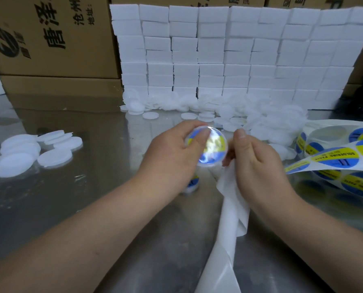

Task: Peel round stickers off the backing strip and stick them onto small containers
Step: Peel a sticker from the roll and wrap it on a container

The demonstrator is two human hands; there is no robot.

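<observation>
My left hand [172,151] grips a small round container [208,149] whose top carries a blue and yellow round sticker, glare across it; my thumb presses on the sticker. My right hand [254,157] curls around the empty white backing strip [229,218], which trails down toward me. The sticker roll [332,149] with blue and yellow round stickers lies at the right. A labelled container [192,182] stands on the table under my left wrist, mostly hidden.
Loose white round lids [28,153] lie at the left on the shiny metal table [70,208]. More white lids [250,115] pile up at the back. Stacked white blocks [239,56] form a wall behind, with cardboard boxes [49,39] at the back left.
</observation>
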